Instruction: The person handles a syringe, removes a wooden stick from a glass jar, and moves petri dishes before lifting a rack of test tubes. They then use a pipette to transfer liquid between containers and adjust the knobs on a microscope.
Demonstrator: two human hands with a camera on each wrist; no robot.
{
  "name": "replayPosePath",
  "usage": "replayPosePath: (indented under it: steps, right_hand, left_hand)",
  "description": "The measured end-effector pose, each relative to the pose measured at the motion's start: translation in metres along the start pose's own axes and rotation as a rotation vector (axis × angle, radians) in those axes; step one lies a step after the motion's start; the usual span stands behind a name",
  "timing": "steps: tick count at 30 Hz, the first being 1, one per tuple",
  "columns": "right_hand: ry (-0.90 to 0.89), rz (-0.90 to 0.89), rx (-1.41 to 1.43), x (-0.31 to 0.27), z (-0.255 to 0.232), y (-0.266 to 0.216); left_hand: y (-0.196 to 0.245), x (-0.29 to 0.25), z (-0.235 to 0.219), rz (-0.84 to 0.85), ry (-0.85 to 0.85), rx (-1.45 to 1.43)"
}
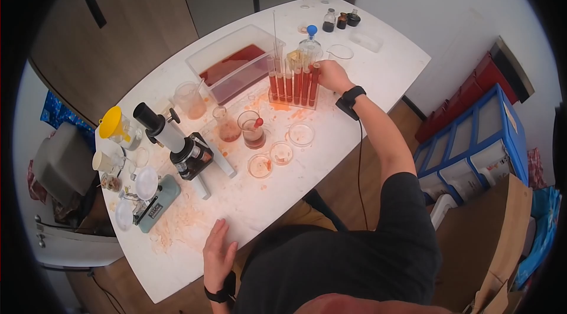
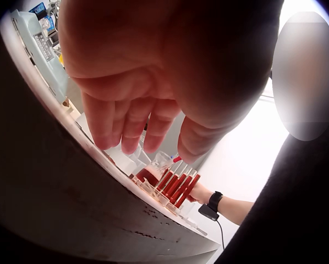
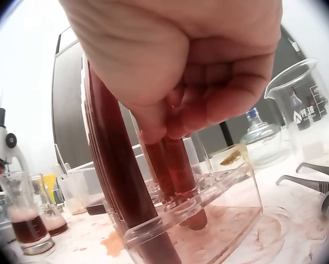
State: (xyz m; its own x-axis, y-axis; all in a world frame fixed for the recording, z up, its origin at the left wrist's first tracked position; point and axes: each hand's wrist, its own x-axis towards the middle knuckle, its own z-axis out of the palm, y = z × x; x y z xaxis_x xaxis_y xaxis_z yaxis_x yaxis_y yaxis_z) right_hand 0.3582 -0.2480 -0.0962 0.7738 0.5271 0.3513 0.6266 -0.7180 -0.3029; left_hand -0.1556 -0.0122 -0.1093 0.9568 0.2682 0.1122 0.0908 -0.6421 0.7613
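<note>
My right hand (image 1: 334, 77) is at the right end of a clear test tube rack (image 1: 289, 102). In the right wrist view its thumb and fingertips pinch the upper part of a test tube (image 3: 182, 165) of dark red liquid, whose rounded bottom sits low in the rack. The curled fingers hide the tube's top. Several more red-filled tubes (image 3: 118, 148) stand in a row beside it. My left hand (image 1: 218, 253) is near the table's front edge, fingers extended and nothing held; the left wrist view shows its palm.
Left of the rack are a plastic tub (image 1: 248, 82) of red liquid, a beaker (image 1: 253, 136) with a red-bulbed dropper, petri dishes (image 1: 281, 153), a microscope (image 1: 177, 143) and a green balance (image 1: 162, 205). Tweezers (image 3: 313, 184) and a glass beaker (image 3: 294, 99) lie beyond the right hand.
</note>
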Motion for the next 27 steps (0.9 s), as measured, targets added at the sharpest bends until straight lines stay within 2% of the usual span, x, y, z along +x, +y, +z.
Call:
replayPosePath:
  steps: [3, 6, 9, 12, 15, 21, 24, 27]
  right_hand:
    - [-0.073, 0.059, -0.021, -0.012, -0.022, -0.019]
    - [-0.138, 0.136, -0.081, -0.027, -0.025, -0.019]
    - [-0.338, 0.307, 0.080, -0.036, -0.019, -0.016]
    - [-0.314, 0.343, 0.263, -0.041, -0.010, -0.016]
    - [-0.308, 0.264, 0.162, -0.039, -0.012, -0.019]
    - [-0.266, 0.178, 0.215, -0.028, 0.009, -0.007]
    - [-0.357, 0.298, 0.343, -0.025, 0.005, -0.019]
    - [-0.378, 0.332, 0.374, -0.025, -0.002, -0.035]
  left_hand:
    - [0.000, 0.000, 0.000, 0.005, 0.002, 0.014]
    - [0.000, -0.001, -0.001, 0.002, 0.002, 0.020]
    - [-0.001, -0.001, -0.002, 0.001, -0.004, 0.022]
    - [-0.007, 0.001, -0.001, 0.070, -0.004, 0.053]
    - [-0.004, 0.003, 0.001, 0.080, -0.008, 0.047]
    - [-0.003, 0.003, 0.004, 0.049, -0.023, 0.021]
    - [0.000, 0.000, 0.002, 0.031, -0.022, 0.033]
    - [-0.001, -0.003, 0.002, 0.024, -0.010, 0.034]
